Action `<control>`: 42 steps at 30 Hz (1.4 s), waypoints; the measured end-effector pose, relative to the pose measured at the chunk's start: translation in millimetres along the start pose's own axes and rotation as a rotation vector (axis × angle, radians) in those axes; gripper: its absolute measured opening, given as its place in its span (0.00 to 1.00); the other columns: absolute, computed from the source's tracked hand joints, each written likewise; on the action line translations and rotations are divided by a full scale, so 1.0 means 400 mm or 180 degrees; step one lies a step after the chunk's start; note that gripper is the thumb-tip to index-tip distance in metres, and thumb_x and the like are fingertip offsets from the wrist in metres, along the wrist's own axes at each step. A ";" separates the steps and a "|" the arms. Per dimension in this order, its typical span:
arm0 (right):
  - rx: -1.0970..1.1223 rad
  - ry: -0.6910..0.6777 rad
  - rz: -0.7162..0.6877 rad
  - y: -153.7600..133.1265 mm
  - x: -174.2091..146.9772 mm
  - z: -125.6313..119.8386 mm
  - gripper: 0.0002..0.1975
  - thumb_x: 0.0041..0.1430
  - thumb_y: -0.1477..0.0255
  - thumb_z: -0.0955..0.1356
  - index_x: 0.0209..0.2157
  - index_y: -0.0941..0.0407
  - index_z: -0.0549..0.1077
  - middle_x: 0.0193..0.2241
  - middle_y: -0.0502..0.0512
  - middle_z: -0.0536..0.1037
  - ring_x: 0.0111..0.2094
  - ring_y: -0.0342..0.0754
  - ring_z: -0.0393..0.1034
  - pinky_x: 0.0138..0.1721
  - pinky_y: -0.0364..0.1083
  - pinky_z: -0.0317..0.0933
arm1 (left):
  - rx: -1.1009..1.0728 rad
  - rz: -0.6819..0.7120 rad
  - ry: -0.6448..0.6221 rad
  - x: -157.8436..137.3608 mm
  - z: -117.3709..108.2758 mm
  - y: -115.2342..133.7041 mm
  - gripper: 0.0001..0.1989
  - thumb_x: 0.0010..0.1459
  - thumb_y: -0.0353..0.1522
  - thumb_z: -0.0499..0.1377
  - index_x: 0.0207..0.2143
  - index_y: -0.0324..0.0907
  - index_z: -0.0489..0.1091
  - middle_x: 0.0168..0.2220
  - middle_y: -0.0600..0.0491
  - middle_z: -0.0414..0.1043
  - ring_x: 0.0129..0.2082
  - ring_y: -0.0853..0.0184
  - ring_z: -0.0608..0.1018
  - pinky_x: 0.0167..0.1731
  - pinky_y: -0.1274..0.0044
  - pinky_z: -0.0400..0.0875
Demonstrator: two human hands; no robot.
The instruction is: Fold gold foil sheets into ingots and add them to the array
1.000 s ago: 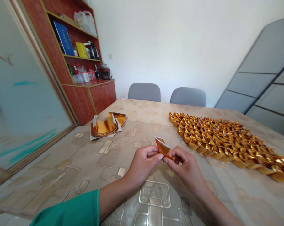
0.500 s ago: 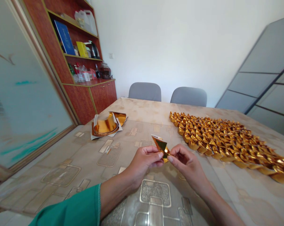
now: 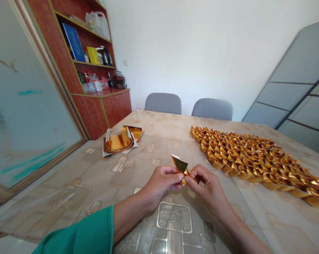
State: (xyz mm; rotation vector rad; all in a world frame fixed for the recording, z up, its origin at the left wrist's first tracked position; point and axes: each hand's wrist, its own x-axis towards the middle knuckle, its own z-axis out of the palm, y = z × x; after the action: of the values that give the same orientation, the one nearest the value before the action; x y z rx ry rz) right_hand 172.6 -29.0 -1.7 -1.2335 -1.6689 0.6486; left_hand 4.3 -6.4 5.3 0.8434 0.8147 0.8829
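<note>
Green sleeve [image 3: 82, 229] at lower left. Left hand [image 3: 164, 181], just below frame centre: thumb and fingers clamped on the lower left of a folded gold foil piece [image 3: 181, 165]. Right hand [image 3: 208, 181], right of it: thumb and index finger pinched on the piece's lower right; other fingers curled in. Piece sits between the hands, held up off the patterned table [image 3: 98, 176], pointed flap sticking up, pale edge showing.

Handling, my judgement: very light, thin, paper-like; creases easily and probably keeps a fold. Shiny face may be slick; could tear or crush if squeezed hard. Best hold: fingertip pinch low, at the thicker folded layers, not on the flap.

Farther: rows of folded gold pieces [image 3: 249, 155] at right; loose foil sheets [image 3: 119, 141], curled, left of centre. Behind: two grey chairs [image 3: 163, 103], upper middle; red-brown cabinet [image 3: 85, 109], upper left.
</note>
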 end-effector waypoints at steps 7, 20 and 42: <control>0.0824 -0.0046 0.0469 -0.014 0.004 -0.002 0.17 0.57 0.53 0.68 0.28 0.52 0.67 0.22 0.46 0.66 0.23 0.45 0.60 0.24 0.43 0.56 | -0.0902 0.0045 0.0132 0.013 -0.005 -0.004 0.13 0.40 0.30 0.73 0.30 0.39 0.76 0.31 0.55 0.77 0.30 0.74 0.75 0.36 0.81 0.69; 0.0741 -0.0125 0.0555 0.034 -0.011 0.042 0.15 0.56 0.59 0.69 0.25 0.55 0.67 0.22 0.48 0.68 0.24 0.44 0.60 0.26 0.43 0.57 | -0.0849 -0.0107 0.0050 0.009 0.001 -0.027 0.13 0.41 0.31 0.73 0.30 0.38 0.76 0.32 0.52 0.77 0.32 0.71 0.75 0.38 0.79 0.68; -0.0096 -0.0095 -0.0137 -0.010 -0.004 -0.005 0.03 0.57 0.71 0.69 0.35 0.53 0.71 0.28 0.49 0.71 0.26 0.45 0.62 0.26 0.43 0.57 | -0.0220 0.0093 0.0081 0.002 -0.002 -0.008 0.16 0.41 0.35 0.73 0.33 0.38 0.78 0.32 0.52 0.77 0.28 0.74 0.74 0.34 0.79 0.68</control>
State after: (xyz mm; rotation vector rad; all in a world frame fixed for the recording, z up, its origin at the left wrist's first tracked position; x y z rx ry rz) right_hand 172.6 -32.0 1.9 -1.2113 -1.7309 0.6203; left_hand 4.9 -6.6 2.0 0.7868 0.7912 0.9440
